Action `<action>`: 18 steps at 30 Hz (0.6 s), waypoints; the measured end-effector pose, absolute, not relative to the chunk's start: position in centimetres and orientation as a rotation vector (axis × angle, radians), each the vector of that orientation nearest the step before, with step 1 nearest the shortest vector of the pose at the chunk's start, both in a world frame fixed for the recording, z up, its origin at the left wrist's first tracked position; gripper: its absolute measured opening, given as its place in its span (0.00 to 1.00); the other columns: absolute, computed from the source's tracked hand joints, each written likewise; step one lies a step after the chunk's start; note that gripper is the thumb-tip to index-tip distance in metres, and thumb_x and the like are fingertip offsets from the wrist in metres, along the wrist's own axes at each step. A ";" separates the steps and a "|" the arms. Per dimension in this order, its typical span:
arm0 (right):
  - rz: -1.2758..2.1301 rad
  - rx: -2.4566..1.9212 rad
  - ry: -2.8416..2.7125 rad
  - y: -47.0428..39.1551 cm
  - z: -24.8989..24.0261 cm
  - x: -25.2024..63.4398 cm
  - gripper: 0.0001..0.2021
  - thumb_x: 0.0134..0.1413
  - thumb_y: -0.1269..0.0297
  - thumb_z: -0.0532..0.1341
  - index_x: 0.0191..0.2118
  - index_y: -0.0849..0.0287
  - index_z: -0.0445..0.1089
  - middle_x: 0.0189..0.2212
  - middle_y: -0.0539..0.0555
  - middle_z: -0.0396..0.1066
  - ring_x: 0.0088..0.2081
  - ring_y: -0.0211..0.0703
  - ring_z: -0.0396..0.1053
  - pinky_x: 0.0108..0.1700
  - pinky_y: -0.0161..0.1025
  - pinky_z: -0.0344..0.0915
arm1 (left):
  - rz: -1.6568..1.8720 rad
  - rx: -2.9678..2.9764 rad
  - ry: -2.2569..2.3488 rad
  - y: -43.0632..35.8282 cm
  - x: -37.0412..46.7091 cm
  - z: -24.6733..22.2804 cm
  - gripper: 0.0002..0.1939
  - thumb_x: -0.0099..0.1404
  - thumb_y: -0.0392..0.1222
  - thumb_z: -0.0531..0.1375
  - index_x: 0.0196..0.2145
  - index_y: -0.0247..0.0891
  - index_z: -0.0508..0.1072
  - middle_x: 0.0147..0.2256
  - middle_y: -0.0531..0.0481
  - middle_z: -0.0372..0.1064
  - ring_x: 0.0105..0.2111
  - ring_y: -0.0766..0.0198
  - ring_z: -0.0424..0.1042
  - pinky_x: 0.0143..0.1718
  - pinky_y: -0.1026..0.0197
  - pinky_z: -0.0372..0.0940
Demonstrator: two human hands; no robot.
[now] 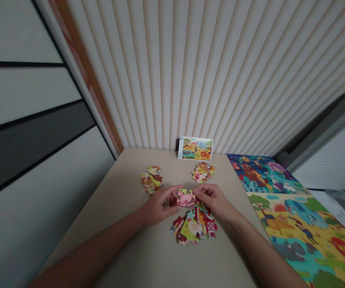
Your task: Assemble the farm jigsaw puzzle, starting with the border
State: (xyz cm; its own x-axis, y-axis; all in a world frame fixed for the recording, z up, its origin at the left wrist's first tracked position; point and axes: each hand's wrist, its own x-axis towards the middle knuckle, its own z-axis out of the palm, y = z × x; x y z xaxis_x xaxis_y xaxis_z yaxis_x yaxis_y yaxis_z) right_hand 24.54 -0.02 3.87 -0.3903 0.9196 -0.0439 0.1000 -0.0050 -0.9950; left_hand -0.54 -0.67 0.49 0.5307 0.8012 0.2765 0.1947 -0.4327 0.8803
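A pink puzzle piece (pixel 186 198) with a green edge is held up between both hands near the middle of the table. My left hand (pixel 162 203) has its fingers closed on the piece's left side. On the piece's right side, my right hand (pixel 210 197) pinches it between thumb and fingers. Just below the hands lies a loose heap of puzzle pieces (pixel 193 227) in red, green and white. A brown and green pile of pieces (pixel 152 181) sits to the upper left, and another pile with pink and yellow pieces (pixel 202 173) to the upper right.
A picture card (pixel 195 149) with animals stands at the back of the beige table (pixel 124 192). Two assembled animal puzzles, a dark blue one (pixel 262 174) and a yellow one (pixel 307 236), lie at the right. A pleated blind (pixel 172 72) rises behind the table.
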 end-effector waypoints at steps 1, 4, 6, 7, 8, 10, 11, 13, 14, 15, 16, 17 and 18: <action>1.474 -1.080 -1.569 0.0 3.9 24.6 0.21 0.57 0.44 0.64 0.32 0.61 0.74 0.24 0.49 0.70 0.23 0.34 0.59 0.27 0.33 0.54 | 0.899 1.925 0.811 -0.7 -0.5 0.5 0.30 0.67 0.48 0.62 0.63 0.40 0.63 0.39 0.48 0.71 0.34 0.63 0.72 0.39 0.61 0.69; 1.477 -1.080 -1.573 0.0 4.0 24.7 0.21 0.56 0.45 0.65 0.31 0.61 0.74 0.23 0.49 0.70 0.23 0.33 0.59 0.27 0.33 0.53 | 0.890 1.935 0.803 -0.7 -0.5 0.5 0.29 0.66 0.48 0.63 0.62 0.40 0.63 0.40 0.47 0.73 0.36 0.62 0.73 0.40 0.60 0.69; 1.487 -1.083 -1.574 -0.1 4.1 24.7 0.21 0.56 0.44 0.66 0.32 0.61 0.74 0.23 0.49 0.70 0.24 0.34 0.60 0.27 0.33 0.53 | 0.893 1.927 0.799 -0.7 -0.5 0.5 0.29 0.66 0.48 0.64 0.62 0.40 0.63 0.41 0.46 0.73 0.37 0.61 0.74 0.41 0.59 0.69; 1.495 -1.085 -1.575 -0.1 4.2 24.7 0.21 0.55 0.44 0.66 0.32 0.62 0.74 0.24 0.50 0.71 0.24 0.34 0.60 0.27 0.33 0.54 | 0.895 1.922 0.800 -0.8 -0.5 0.4 0.29 0.65 0.48 0.64 0.61 0.40 0.63 0.42 0.46 0.73 0.37 0.61 0.74 0.42 0.59 0.69; 1.501 -1.086 -1.576 -0.1 4.3 24.7 0.22 0.55 0.44 0.65 0.32 0.62 0.74 0.24 0.50 0.71 0.24 0.34 0.61 0.28 0.33 0.54 | 0.896 1.919 0.802 -0.8 -0.5 0.4 0.29 0.65 0.48 0.64 0.61 0.40 0.64 0.42 0.45 0.73 0.38 0.60 0.74 0.42 0.59 0.70; 1.507 -1.088 -1.579 -0.2 4.4 24.7 0.22 0.55 0.43 0.66 0.32 0.62 0.74 0.24 0.50 0.71 0.24 0.34 0.61 0.27 0.33 0.54 | 0.894 1.923 0.803 -0.8 -0.5 0.4 0.29 0.65 0.48 0.65 0.60 0.40 0.64 0.43 0.45 0.73 0.38 0.60 0.75 0.42 0.59 0.70; 1.507 -1.091 -1.581 -0.2 4.4 24.6 0.22 0.55 0.43 0.66 0.32 0.62 0.74 0.23 0.49 0.70 0.23 0.34 0.60 0.27 0.33 0.54 | 0.888 1.925 0.803 -0.8 -0.5 0.5 0.29 0.65 0.48 0.65 0.60 0.40 0.64 0.43 0.45 0.73 0.38 0.60 0.75 0.42 0.59 0.70; 1.509 -1.097 -1.585 -0.2 4.5 24.6 0.22 0.54 0.43 0.66 0.31 0.62 0.74 0.23 0.49 0.70 0.23 0.33 0.59 0.26 0.32 0.53 | 0.878 1.924 0.797 -0.9 -0.5 0.5 0.29 0.64 0.48 0.65 0.60 0.40 0.64 0.43 0.45 0.73 0.39 0.60 0.75 0.43 0.58 0.70; 1.509 -1.100 -1.587 -0.2 4.6 24.6 0.22 0.54 0.43 0.66 0.31 0.62 0.74 0.23 0.49 0.69 0.23 0.33 0.59 0.26 0.32 0.52 | 0.876 1.922 0.792 -0.9 -0.5 0.6 0.29 0.64 0.48 0.65 0.60 0.40 0.64 0.44 0.45 0.73 0.39 0.59 0.75 0.43 0.58 0.70; 1.507 -1.100 -1.590 -0.3 4.6 24.6 0.22 0.55 0.43 0.66 0.31 0.62 0.73 0.22 0.49 0.69 0.23 0.33 0.59 0.26 0.32 0.52 | 0.876 1.918 0.790 -0.8 -0.6 0.6 0.29 0.64 0.48 0.65 0.60 0.40 0.64 0.44 0.44 0.73 0.40 0.59 0.74 0.43 0.58 0.70; 1.503 -1.097 -1.596 -0.3 4.6 24.6 0.22 0.55 0.43 0.65 0.31 0.62 0.73 0.22 0.48 0.69 0.23 0.33 0.59 0.26 0.32 0.52 | 0.878 1.915 0.789 -0.8 -0.6 0.7 0.29 0.64 0.49 0.65 0.60 0.40 0.64 0.45 0.44 0.73 0.40 0.59 0.74 0.43 0.58 0.70; 1.497 -1.095 -1.605 -0.3 4.6 24.6 0.22 0.56 0.43 0.65 0.31 0.62 0.73 0.22 0.48 0.69 0.23 0.33 0.58 0.26 0.32 0.52 | 0.878 1.917 0.788 -0.8 -0.6 0.7 0.29 0.64 0.49 0.65 0.60 0.40 0.64 0.44 0.44 0.73 0.40 0.60 0.74 0.43 0.58 0.70; 1.489 -1.095 -1.616 -0.3 4.6 24.6 0.22 0.56 0.43 0.65 0.31 0.62 0.73 0.22 0.48 0.69 0.23 0.33 0.58 0.26 0.32 0.52 | 0.874 1.923 0.789 -0.8 -0.6 0.7 0.29 0.65 0.49 0.65 0.60 0.40 0.64 0.44 0.45 0.73 0.39 0.60 0.74 0.43 0.58 0.70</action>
